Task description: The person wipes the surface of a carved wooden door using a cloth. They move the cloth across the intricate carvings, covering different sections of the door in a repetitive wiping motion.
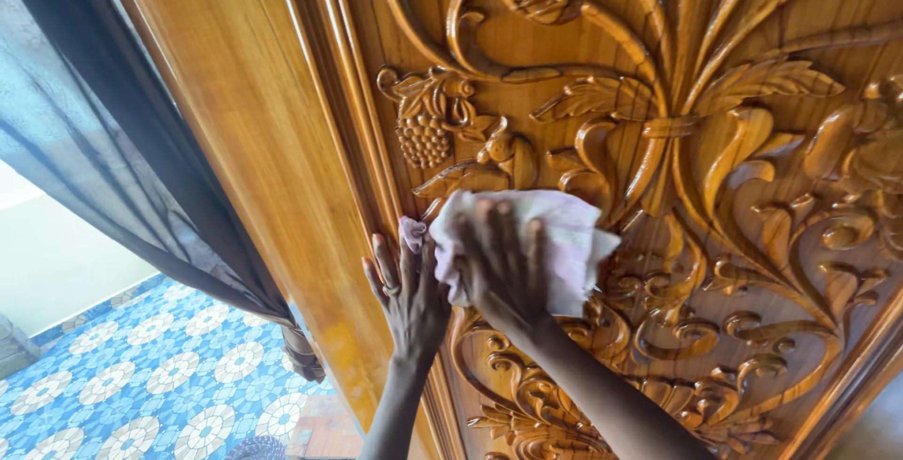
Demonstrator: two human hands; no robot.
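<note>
Dark sheer curtain (122, 168) hangs at far left over blue patterned floor tiles (141, 375), beside the smooth varnished door frame (263, 159). Left hand (409, 295) lies flat, fingers spread, on the frame moulding, pinching nothing; right hand (503, 267) presses a crumpled white cloth (564, 234) flat against the glossy carved wooden door (734, 187), just below the carved grape cluster (423, 135). Judged risk: soft cloth may snag on deep scrolls and leaf edges, and dust may stay in recesses.
</note>
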